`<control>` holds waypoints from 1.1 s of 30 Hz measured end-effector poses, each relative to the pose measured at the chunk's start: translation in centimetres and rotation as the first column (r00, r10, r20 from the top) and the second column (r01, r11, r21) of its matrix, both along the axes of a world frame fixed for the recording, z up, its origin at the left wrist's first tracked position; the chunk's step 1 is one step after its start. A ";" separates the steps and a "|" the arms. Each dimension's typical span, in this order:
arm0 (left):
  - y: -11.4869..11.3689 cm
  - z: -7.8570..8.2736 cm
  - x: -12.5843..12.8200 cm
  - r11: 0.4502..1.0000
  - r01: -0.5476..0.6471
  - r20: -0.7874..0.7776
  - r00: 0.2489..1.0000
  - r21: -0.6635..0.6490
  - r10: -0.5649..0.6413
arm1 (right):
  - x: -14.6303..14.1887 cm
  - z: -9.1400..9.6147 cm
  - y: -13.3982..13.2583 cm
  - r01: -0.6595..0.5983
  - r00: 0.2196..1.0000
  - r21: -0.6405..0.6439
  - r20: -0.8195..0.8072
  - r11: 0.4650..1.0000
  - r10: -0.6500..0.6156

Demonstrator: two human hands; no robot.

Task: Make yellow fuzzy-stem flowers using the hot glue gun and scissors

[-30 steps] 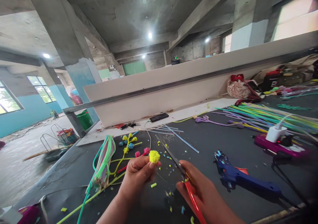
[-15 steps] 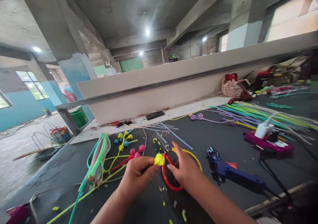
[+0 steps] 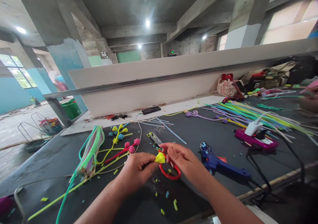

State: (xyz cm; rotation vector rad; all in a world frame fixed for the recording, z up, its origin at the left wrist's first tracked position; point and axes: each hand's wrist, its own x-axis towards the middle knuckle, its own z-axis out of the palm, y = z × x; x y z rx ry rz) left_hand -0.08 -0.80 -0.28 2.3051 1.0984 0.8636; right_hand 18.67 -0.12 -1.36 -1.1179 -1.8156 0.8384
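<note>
My left hand (image 3: 140,167) pinches a small crumpled yellow ball (image 3: 160,157) between thumb and fingertips. The curled fingers of my right hand (image 3: 182,156) meet the ball's right edge; whatever lies between them is hidden. Under my hands are scissors (image 3: 171,176), one red handle loop in sight, blades pointing away. Left of them lie a yellow stem with yellow and blue balls (image 3: 119,134) and a red stem with pink balls (image 3: 130,146). A blue glue gun (image 3: 223,167) rests to the right.
A tied bundle of pastel fuzzy stems (image 3: 93,148) lies at left, more loose stems (image 3: 248,114) at back right. A purple power strip (image 3: 257,141) holds a white plug. Phone (image 3: 151,110), bags (image 3: 227,85) and a low board (image 3: 149,81) line the back. Another person's hand (image 3: 309,101) shows far right.
My right hand has gone from open fingers beside the scissors to curled fingers at the yellow ball. The left hand keeps its pinch. The view has shifted slightly, and another person's hand appears at right.
</note>
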 end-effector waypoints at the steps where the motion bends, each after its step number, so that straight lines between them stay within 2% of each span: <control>1: 0.0 -0.1 0.0 1.000 0.002 -0.004 1.000 -0.011 -0.002 | 0.0 -0.1 -0.5 -0.089 0.989 -0.031 -0.121 0.996 0.085; 2: 0.0 -0.2 0.1 1.000 0.009 -0.009 1.000 -0.020 -0.009 | -0.1 -0.3 -0.9 -0.155 0.966 -0.048 -0.217 0.987 0.141; 4: 0.0 -0.3 0.2 0.999 0.022 -0.014 1.000 -0.041 -0.022 | -0.3 -0.5 -1.3 -0.201 0.942 -0.065 -0.288 0.977 0.175; 7: 0.0 -0.3 0.3 0.994 0.047 0.021 0.999 -0.101 -0.045 | -0.6 -0.4 -1.4 -0.177 0.954 -0.110 -0.262 0.978 0.143; 9: 0.0 -0.4 0.2 0.975 0.091 0.091 0.993 -0.203 -0.074 | -0.7 -0.1 -1.4 -0.159 0.965 -0.122 -0.230 0.980 0.128; 13: 0.3 -0.7 -0.1 0.867 0.198 0.233 0.967 -0.457 -0.098 | -0.6 0.2 -1.4 -0.158 0.970 -0.167 -0.210 0.973 0.122; 16: 0.4 -0.8 -0.2 0.799 0.216 0.251 0.964 -0.561 -0.085 | -0.5 0.2 -1.5 -0.163 0.973 -0.203 -0.198 0.966 0.122; 22: 0.1 -0.4 -0.3 0.790 0.250 0.173 0.968 -0.559 -0.183 | -0.4 0.2 -1.6 -0.201 0.971 -0.203 -0.170 0.958 0.168; 25: 0.2 -0.5 -0.3 0.778 0.270 0.186 0.962 -0.568 -0.198 | -0.5 0.3 -1.6 -0.216 0.965 -0.221 -0.199 0.951 0.173; 30: 0.2 -1.1 -0.1 0.730 0.307 0.275 0.947 -0.610 -0.169 | -0.6 0.4 -1.6 -0.228 0.963 -0.240 -0.198 0.944 0.182; 33: 0.1 -1.0 0.0 0.672 0.332 0.316 0.937 -0.662 -0.152 | -0.5 0.4 -1.6 -0.245 0.960 -0.247 -0.196 0.938 0.199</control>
